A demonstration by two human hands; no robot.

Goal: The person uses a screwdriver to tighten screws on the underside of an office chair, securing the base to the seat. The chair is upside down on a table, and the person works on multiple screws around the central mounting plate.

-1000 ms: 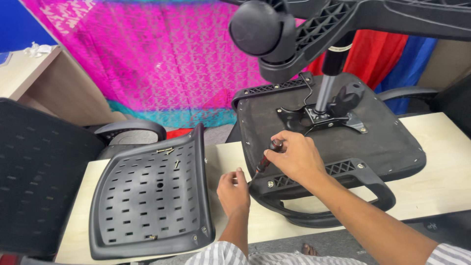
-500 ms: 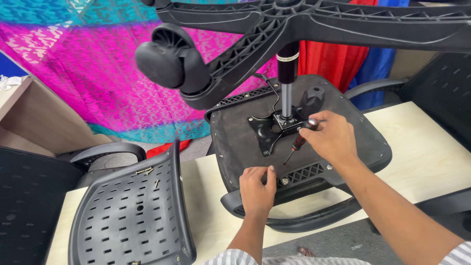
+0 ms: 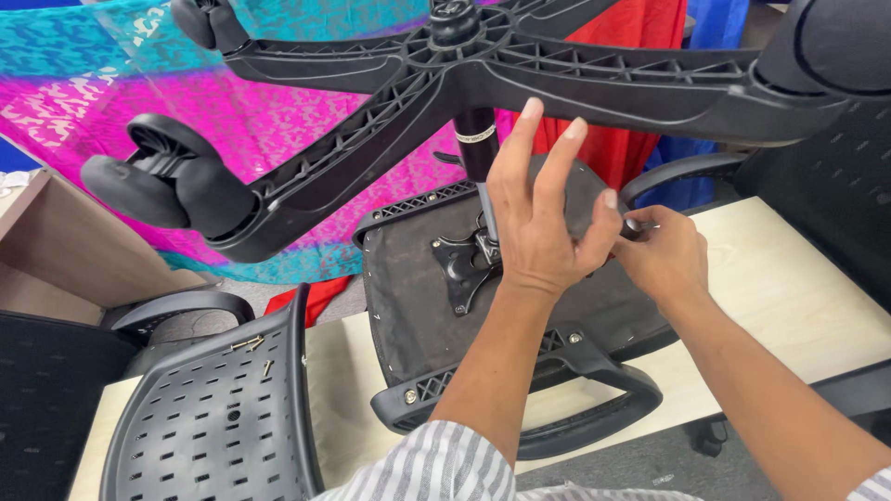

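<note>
Chair (image 3: 520, 297) is lying upside down on the table (image 3: 789, 278), seat underside facing up at us, gas column sticking straight up and the five-star base (image 3: 483, 74) spreading over our heads with the castors (image 3: 158, 186) hanging off the ends. We're reckoning this thing is heavy and awkward rather than fragile: stiff plastic spokes, a steel column, a top-heavy base that's probably wanting to tip if we're pushing sideways. The ribbed spokes or the armrest (image 3: 557, 408) loop are looking like the safest spots to be grabbing; the castors are just going to spin, and the fabric underside is giving nothing to hold.

Next to it, on the left, a perforated black backrest (image 3: 204, 417) is lying flat with a few loose screws (image 3: 249, 345) sitting on it, so we're watching our elbows there.

Our left hand (image 3: 538, 223) is hovering in front of the column, fingers spread loose and pointing up, thumb reaching across toward the other hand, not clamping on anything. Our right hand (image 3: 664, 255) is curled closed around something small and dark at the seat's right edge; we're not able to tell what it is, since the fingers are covering most of it. The metal mounting plate (image 3: 464, 264) is sitting just below the left wrist, at the foot of the column.
</note>
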